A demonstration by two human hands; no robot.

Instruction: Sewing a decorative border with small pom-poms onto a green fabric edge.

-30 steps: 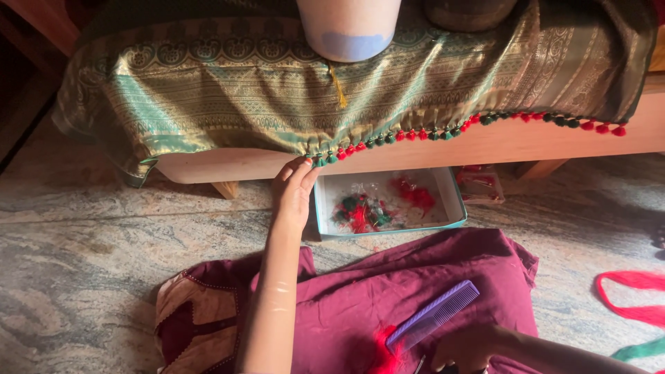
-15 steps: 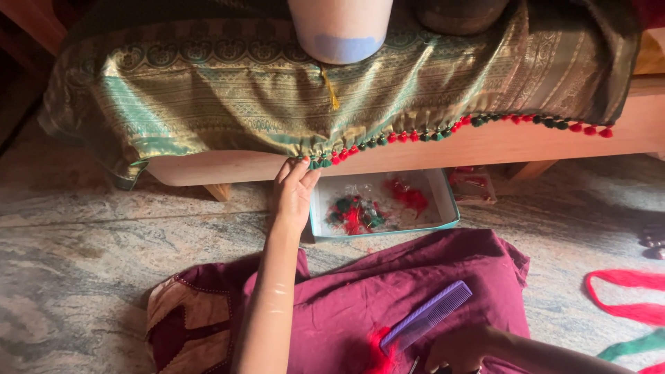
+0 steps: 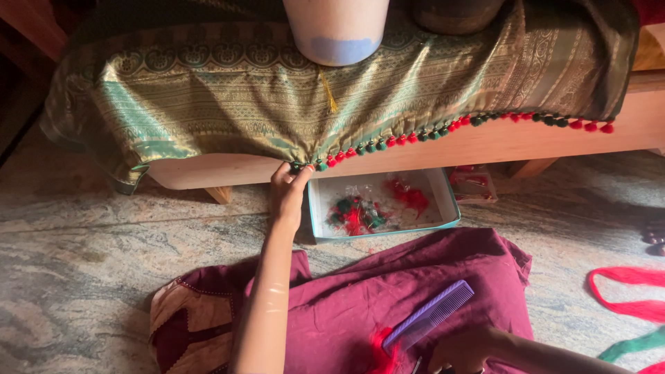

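Observation:
My left hand point(image 3: 287, 190) reaches up and pinches the lower edge of a green and gold patterned cloth point(image 3: 277, 97), right at the last green pompom of a red and green pompom trim point(image 3: 443, 130). The cloth drapes over a low wooden bench point(image 3: 485, 142). My right hand point(image 3: 464, 350) rests low on my maroon garment point(image 3: 388, 298) at the bottom edge, beside a purple comb point(image 3: 429, 320) and a tuft of red thread point(image 3: 379, 346); whether it grips anything is hidden.
A shallow box point(image 3: 382, 206) with red and green pompoms and thread lies on the marbled floor point(image 3: 90, 277) under the bench. A white tub point(image 3: 337, 28) stands on the cloth. Red and green ribbons point(image 3: 627, 308) lie at the right.
The view has shifted slightly. My left hand stays at the cloth edge, with its fingers now pinched closer on the trim end. The right hand barely moved.

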